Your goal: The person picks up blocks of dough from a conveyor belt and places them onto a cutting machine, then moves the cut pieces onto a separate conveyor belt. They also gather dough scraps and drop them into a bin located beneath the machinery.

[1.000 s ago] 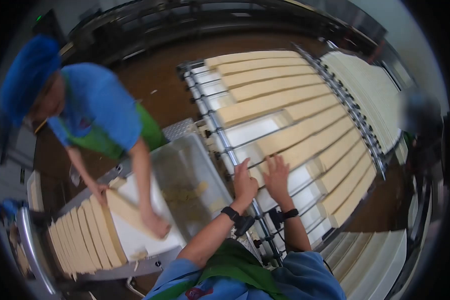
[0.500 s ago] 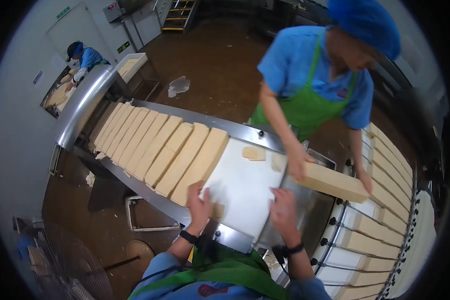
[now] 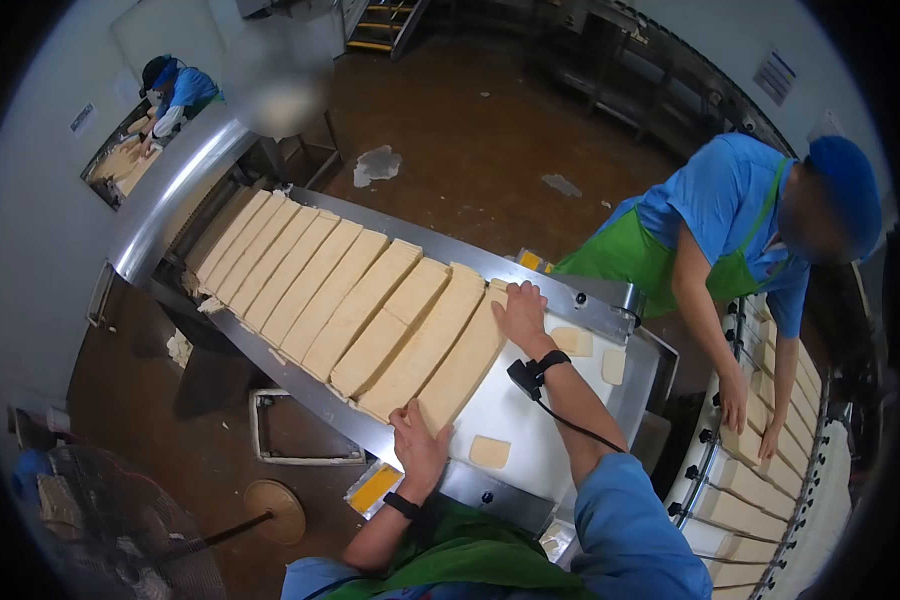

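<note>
Long pale dough-like slabs (image 3: pixel 365 300) lie side by side across the white conveyor belt (image 3: pixel 515 465). My left hand (image 3: pixel 420 445) is at the near end of the rightmost slab (image 3: pixel 465 360), its fingers curved against that end. At the far end of the same slab rests my right hand (image 3: pixel 522 315), fingers apart and bent over the edge. The slab lies between my two hands, flat on the belt. Small flat pieces (image 3: pixel 489 452) lie on the belt to its right.
A co-worker (image 3: pixel 720 230) in a green apron leans over a second conveyor with slabs (image 3: pixel 740 510) at the right. Another person (image 3: pixel 180 95) works at the back left. A metal hood (image 3: pixel 180 190) spans the belt's far end. A fan (image 3: pixel 130 530) stands lower left.
Both my hands have come to the ends of the rightmost slab, my right hand reaching left and forward. The co-worker has moved right and set a slab down on the second conveyor.
</note>
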`<act>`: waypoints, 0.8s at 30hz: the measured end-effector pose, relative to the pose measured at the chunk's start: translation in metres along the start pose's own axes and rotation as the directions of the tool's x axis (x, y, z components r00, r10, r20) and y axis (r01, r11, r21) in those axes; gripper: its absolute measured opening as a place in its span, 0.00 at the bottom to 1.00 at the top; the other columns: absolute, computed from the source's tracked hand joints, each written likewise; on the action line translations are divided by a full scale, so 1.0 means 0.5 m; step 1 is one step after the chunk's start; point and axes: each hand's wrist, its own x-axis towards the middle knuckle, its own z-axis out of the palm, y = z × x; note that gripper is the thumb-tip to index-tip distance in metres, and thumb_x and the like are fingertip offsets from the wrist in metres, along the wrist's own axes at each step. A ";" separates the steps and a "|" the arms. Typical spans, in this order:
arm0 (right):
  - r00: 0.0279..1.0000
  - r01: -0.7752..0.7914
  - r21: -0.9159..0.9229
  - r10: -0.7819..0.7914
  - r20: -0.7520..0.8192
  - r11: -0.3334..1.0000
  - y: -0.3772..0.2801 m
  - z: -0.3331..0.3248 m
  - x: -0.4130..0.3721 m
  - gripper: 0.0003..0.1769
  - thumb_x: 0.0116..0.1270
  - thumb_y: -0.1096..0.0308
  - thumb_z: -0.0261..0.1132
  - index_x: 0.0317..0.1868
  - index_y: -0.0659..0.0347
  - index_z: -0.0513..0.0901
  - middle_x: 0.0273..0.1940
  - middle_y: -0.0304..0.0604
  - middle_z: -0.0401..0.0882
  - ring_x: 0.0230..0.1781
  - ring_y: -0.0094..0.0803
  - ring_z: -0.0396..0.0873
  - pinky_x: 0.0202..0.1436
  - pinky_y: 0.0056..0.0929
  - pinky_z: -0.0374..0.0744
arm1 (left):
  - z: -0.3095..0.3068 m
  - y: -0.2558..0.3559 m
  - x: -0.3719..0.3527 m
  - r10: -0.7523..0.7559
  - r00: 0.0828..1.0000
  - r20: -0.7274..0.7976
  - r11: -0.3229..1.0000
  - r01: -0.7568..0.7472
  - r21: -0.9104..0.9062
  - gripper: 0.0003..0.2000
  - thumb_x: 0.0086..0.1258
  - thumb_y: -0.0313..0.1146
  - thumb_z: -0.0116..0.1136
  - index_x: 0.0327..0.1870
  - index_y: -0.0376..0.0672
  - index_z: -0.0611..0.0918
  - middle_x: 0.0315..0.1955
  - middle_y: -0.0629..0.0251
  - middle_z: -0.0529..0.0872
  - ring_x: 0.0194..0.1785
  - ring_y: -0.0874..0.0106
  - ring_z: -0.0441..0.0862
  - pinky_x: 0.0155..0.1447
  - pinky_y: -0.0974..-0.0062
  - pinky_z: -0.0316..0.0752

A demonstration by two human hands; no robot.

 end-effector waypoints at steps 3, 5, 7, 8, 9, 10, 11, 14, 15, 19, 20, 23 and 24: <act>1.000 0.004 -0.021 -0.003 0.014 1.000 -0.001 -0.003 -0.004 0.25 0.59 0.54 0.69 0.50 0.64 0.81 0.50 0.53 0.73 0.55 0.47 0.68 0.57 0.49 0.66 | 0.013 0.011 0.000 0.001 1.000 -0.025 0.999 -0.001 0.036 0.41 0.52 0.36 0.75 0.66 0.36 0.65 0.55 0.44 0.67 0.56 0.45 0.72 0.59 0.54 0.71; 0.999 0.024 -0.022 -0.024 0.027 0.999 0.012 -0.012 -0.023 0.24 0.59 0.54 0.69 0.48 0.63 0.82 0.51 0.53 0.73 0.56 0.47 0.68 0.56 0.50 0.65 | 0.023 0.016 0.003 0.014 1.000 -0.024 0.998 -0.013 0.065 0.40 0.51 0.37 0.75 0.66 0.36 0.66 0.56 0.45 0.68 0.56 0.45 0.72 0.58 0.53 0.71; 0.995 0.024 -0.021 -0.026 -0.095 0.999 0.048 -0.015 -0.064 0.23 0.58 0.54 0.70 0.45 0.66 0.83 0.48 0.55 0.75 0.54 0.49 0.71 0.55 0.51 0.68 | 0.031 0.016 0.005 0.031 0.999 -0.020 0.994 -0.029 0.105 0.40 0.51 0.38 0.76 0.65 0.37 0.67 0.56 0.45 0.68 0.55 0.45 0.73 0.58 0.53 0.72; 0.990 0.035 0.054 -0.028 -0.137 0.998 0.094 0.001 -0.092 0.23 0.58 0.55 0.70 0.44 0.67 0.82 0.45 0.57 0.77 0.52 0.51 0.73 0.54 0.51 0.70 | 0.030 0.015 0.006 0.062 0.998 0.010 0.993 -0.063 0.097 0.40 0.50 0.39 0.76 0.65 0.39 0.68 0.56 0.45 0.68 0.54 0.46 0.73 0.56 0.52 0.72; 0.983 0.047 0.125 -0.024 -0.180 0.991 0.143 0.018 -0.122 0.23 0.58 0.55 0.70 0.42 0.68 0.82 0.43 0.58 0.78 0.50 0.52 0.75 0.53 0.52 0.72 | 0.027 0.019 0.007 0.078 0.995 0.066 0.991 -0.085 0.101 0.40 0.49 0.39 0.76 0.65 0.40 0.69 0.57 0.45 0.68 0.54 0.46 0.74 0.55 0.52 0.73; 0.985 -0.005 0.214 0.041 -0.167 0.977 0.173 0.005 -0.164 0.24 0.59 0.55 0.70 0.42 0.70 0.80 0.41 0.59 0.79 0.48 0.54 0.76 0.54 0.51 0.72 | 0.022 0.029 0.007 0.096 0.987 0.126 0.989 -0.109 0.102 0.40 0.49 0.40 0.76 0.65 0.41 0.69 0.57 0.45 0.68 0.53 0.46 0.74 0.54 0.53 0.73; 0.982 -0.061 0.298 0.110 -0.151 0.953 0.187 -0.020 -0.205 0.24 0.59 0.54 0.70 0.42 0.71 0.79 0.39 0.59 0.79 0.47 0.55 0.77 0.55 0.51 0.73 | 0.018 0.038 0.008 0.117 0.975 0.187 0.985 -0.138 0.101 0.41 0.49 0.40 0.76 0.65 0.42 0.69 0.57 0.45 0.69 0.53 0.46 0.74 0.53 0.53 0.74; 0.934 -0.294 0.228 0.330 -0.140 0.928 0.198 -0.096 -0.301 0.26 0.61 0.53 0.69 0.45 0.71 0.77 0.41 0.60 0.79 0.48 0.56 0.76 0.56 0.51 0.73 | 0.007 0.061 0.024 0.118 0.920 0.373 0.964 -0.196 0.178 0.46 0.50 0.47 0.76 0.71 0.45 0.65 0.58 0.46 0.70 0.54 0.47 0.75 0.54 0.54 0.76; 0.936 -0.270 0.168 0.299 -0.187 0.948 0.206 -0.085 -0.321 0.27 0.61 0.53 0.69 0.46 0.71 0.77 0.42 0.61 0.78 0.48 0.56 0.76 0.57 0.51 0.73 | 0.005 0.069 0.030 0.111 0.894 0.435 0.954 -0.219 0.206 0.47 0.50 0.49 0.76 0.72 0.45 0.64 0.59 0.47 0.70 0.54 0.47 0.76 0.54 0.54 0.76; 0.903 -0.256 0.205 0.310 -0.296 0.945 0.187 -0.016 -0.363 0.29 0.63 0.51 0.68 0.49 0.71 0.76 0.46 0.62 0.77 0.50 0.56 0.75 0.58 0.51 0.72 | 0.075 0.005 0.020 0.279 0.919 0.279 0.887 -0.358 0.293 0.46 0.46 0.46 0.78 0.70 0.45 0.67 0.60 0.46 0.71 0.61 0.48 0.73 0.62 0.52 0.71; 0.871 -0.309 0.253 0.380 -0.311 0.917 0.165 -0.026 -0.378 0.30 0.62 0.52 0.69 0.53 0.71 0.75 0.45 0.61 0.78 0.47 0.55 0.77 0.53 0.49 0.75 | 0.074 -0.005 0.015 0.304 0.918 0.255 0.912 -0.358 0.200 0.46 0.45 0.43 0.79 0.69 0.45 0.68 0.60 0.46 0.71 0.62 0.48 0.72 0.64 0.52 0.70; 0.831 -0.369 0.420 0.497 -0.251 0.829 0.129 -0.067 -0.448 0.33 0.61 0.53 0.68 0.55 0.73 0.73 0.48 0.61 0.76 0.52 0.56 0.73 0.60 0.50 0.70 | 0.040 0.053 -0.024 0.237 0.946 0.223 0.954 -0.270 0.132 0.42 0.45 0.33 0.78 0.65 0.41 0.70 0.59 0.45 0.71 0.62 0.46 0.70 0.66 0.53 0.67; 0.807 -0.367 0.355 0.484 -0.338 0.860 0.130 -0.053 -0.483 0.34 0.61 0.54 0.68 0.58 0.74 0.72 0.50 0.62 0.74 0.52 0.57 0.71 0.61 0.49 0.69 | 0.046 0.046 -0.042 0.323 0.929 0.181 0.932 -0.346 0.112 0.39 0.46 0.30 0.75 0.64 0.41 0.71 0.59 0.46 0.71 0.62 0.47 0.70 0.65 0.54 0.68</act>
